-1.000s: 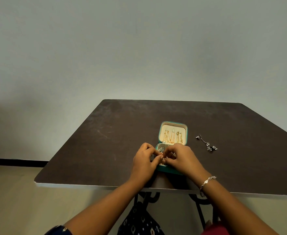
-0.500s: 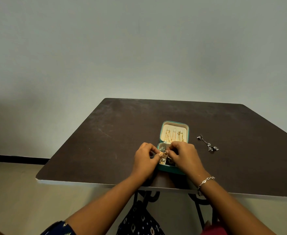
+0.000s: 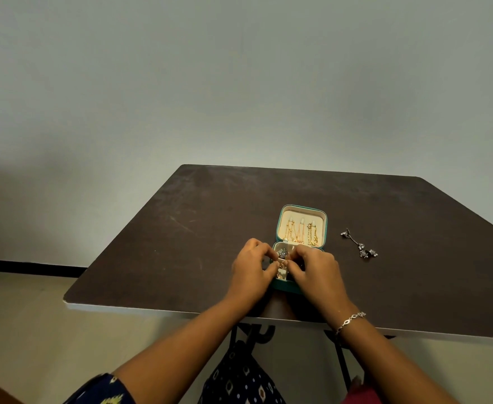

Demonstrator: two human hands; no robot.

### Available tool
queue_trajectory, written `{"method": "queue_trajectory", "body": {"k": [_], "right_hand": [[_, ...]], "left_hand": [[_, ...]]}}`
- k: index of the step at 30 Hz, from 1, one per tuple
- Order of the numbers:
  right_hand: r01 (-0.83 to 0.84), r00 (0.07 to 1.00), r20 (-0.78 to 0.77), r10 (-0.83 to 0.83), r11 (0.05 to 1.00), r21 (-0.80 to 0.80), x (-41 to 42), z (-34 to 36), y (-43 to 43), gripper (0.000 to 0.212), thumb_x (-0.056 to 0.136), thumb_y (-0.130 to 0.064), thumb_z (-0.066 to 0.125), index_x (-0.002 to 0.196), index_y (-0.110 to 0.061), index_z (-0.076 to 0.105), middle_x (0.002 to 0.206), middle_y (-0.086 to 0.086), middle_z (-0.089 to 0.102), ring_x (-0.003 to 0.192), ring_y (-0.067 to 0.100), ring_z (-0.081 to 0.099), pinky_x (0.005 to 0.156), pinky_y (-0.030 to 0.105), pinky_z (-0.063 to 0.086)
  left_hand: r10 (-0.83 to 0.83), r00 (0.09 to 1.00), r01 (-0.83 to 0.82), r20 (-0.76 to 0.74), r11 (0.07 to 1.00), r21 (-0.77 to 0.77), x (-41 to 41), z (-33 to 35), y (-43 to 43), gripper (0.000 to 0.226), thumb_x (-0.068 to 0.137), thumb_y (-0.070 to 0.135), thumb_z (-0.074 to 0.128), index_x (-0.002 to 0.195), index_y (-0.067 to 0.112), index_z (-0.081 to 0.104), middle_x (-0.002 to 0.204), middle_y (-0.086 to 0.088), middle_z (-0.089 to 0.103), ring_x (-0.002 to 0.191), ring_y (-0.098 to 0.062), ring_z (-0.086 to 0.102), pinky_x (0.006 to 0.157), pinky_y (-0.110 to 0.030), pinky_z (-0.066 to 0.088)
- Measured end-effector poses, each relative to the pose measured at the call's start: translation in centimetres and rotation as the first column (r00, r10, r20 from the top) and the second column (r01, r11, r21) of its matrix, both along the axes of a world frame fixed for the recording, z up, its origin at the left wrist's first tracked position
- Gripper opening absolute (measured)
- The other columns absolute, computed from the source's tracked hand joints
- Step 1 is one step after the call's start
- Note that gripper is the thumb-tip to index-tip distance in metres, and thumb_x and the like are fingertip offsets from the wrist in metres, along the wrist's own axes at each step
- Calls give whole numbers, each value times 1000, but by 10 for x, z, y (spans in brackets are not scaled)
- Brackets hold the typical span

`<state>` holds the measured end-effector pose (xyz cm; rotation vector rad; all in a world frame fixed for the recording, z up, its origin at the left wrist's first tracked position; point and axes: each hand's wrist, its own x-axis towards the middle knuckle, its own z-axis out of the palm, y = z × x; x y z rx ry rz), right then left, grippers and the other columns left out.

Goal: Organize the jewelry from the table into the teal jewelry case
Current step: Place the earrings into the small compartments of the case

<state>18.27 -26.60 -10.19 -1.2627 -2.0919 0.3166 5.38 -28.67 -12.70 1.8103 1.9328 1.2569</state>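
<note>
Near the tabletop's (image 3: pixel 181 243) near edge, the left hand (image 3: pixel 251 269) and right hand (image 3: pixel 316 271) both pinch a small gold piece (image 3: pixel 281 262) over the open teal jewelry case's (image 3: pixel 302 209) base. It is best seated slowly in one compartment. The silver earrings (image 3: pixel 362 244) lie toward the right edge.

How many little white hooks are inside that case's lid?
3, in a row across the open lid: left hook, middle hook, right hook, with gold chains hanging below.

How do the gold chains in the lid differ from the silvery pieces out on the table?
The gold chains sit inside the open teal lid; the silver pieces lie loose on the table beside it. The gold chains look yellow, the silver pieces grey. Both are untouched jewelry.
</note>
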Motion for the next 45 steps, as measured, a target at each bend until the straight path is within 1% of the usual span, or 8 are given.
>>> {"method": "queue_trajectory", "body": {"k": [10, 14, 21, 28, 33, 37, 40, 45], "right_hand": [[-92, 974, 210, 87, 996, 15, 4, -1, 0, 12, 86, -20, 57, 94, -17, 65, 101, -1, 58, 93, 15, 52, 68, 23, 35], [-99, 972, 213, 96, 995, 2, 6, 1, -2, 18, 87, -18, 54, 98, -17, 68, 98, 2, 57, 92, 17, 53, 73, 28, 43], [-129, 966, 230, 119, 991, 30, 10, -3, -3, 22, 86, -14, 51, 100, -15, 68, 96, 4, 55, 91, 20, 52, 72, 31, 44], [-194, 980, 73, 182, 960, 202, 38, -6, 13, 16, 77, -2, 62, 89, -11, 67, 85, 5, 62, 78, 19, 58, 62, 32, 51], [-261, 956, 209, 208, 925, 276, 82, -5, 24, 26, 79, -24, 43, 92, -14, 63, 81, 2, 62, 70, 16, 59, 53, 25, 52], [-288, 930, 312, 196, 915, 281, 120, -14, 31, 18, 79, -28, 45, 91, -21, 57, 79, 1, 62, 67, 14, 60, 50, 23, 52], [-225, 956, 236, 174, 952, 206, 144, -23, 41, 17, 80, -30, 48, 85, -20, 61, 78, -4, 60, 68, 10, 57, 55, 20, 46], [-2, 999, -42, 2, 1000, -4, 162, -26, 63, 7, 81, -7, 65, 80, -14, 62, 81, -2, 61, 73, 14, 56, 65, 25, 44]], "left_hand": [[0, 999, 2, -38, 999, 53, -2, 1, -3, 13, 86, 6, 55, 92, 11, 66, 94, 3, 50, 87, -10, 52, 74, -25, 48], [2, 997, 1, -80, 999, 35, -1, 0, -4, 21, 86, 0, 50, 89, 9, 68, 97, 1, 50, 89, -11, 50, 76, -27, 48], [-13, 992, 23, -123, 997, 78, -1, -7, -5, 19, 87, 2, 48, 93, 8, 65, 95, 5, 46, 85, -8, 48, 65, -11, 36], [40, 985, 1, -170, 971, 238, 2, -6, -6, 27, 79, -3, 45, 95, 10, 64, 96, -4, 55, 93, -9, 43, 67, -11, 33], [8, 909, 181, -417, 893, 411, 20, -5, -16, 27, 74, 17, 43, 97, 16, 56, 97, -6, 60, 97, -14, 43, 67, -29, 49], [-94, 681, 524, -726, 755, 393, 58, -5, -29, 24, 81, 18, 48, 105, 14, 51, 99, -6, 63, 100, -20, 46, 79, -30, 45], [-164, 571, 635, -805, 710, 306, 79, -9, -30, 24, 83, 17, 49, 107, 13, 52, 99, -5, 64, 99, -20, 47, 81, -29, 48], [-304, 736, 525, -605, 820, 227, 104, -18, -1, 31, 73, 16, 48, 104, 13, 53, 98, -5, 58, 97, -17, 44, 78, -28, 49]]}}
